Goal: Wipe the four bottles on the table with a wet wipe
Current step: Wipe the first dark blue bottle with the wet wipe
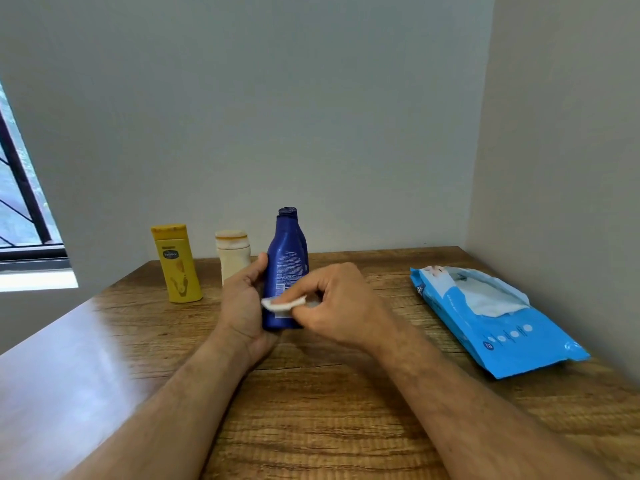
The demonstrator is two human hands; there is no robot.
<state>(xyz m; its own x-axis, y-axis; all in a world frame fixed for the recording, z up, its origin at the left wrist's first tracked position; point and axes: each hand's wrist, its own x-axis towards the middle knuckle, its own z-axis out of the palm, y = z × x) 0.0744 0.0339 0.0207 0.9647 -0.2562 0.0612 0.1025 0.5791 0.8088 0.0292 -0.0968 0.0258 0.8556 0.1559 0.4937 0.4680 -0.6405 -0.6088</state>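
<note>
Dark blue bottle is front and centre, standing upright with its base at the wooden table, though the left hand hides exactly where it meets the top. The left hand is wrapped round its lower left side, thumb up along the edge and palm cupping the bottom. The right hand has its fingers curled and is pinching a small folded white wet wipe, pressed against the lower front of the bottle right over the printed label.

Just past the left hand there's a cream bottle, partly hidden behind the knuckles, and further out to that hand's left a yellow bottle, both upright near the wall. I can only make out three bottles here.

Well off to the right of the right hand lies a light blue wipes pack, flat on the table with its flap peeled open and a white sheet poking out.
</note>
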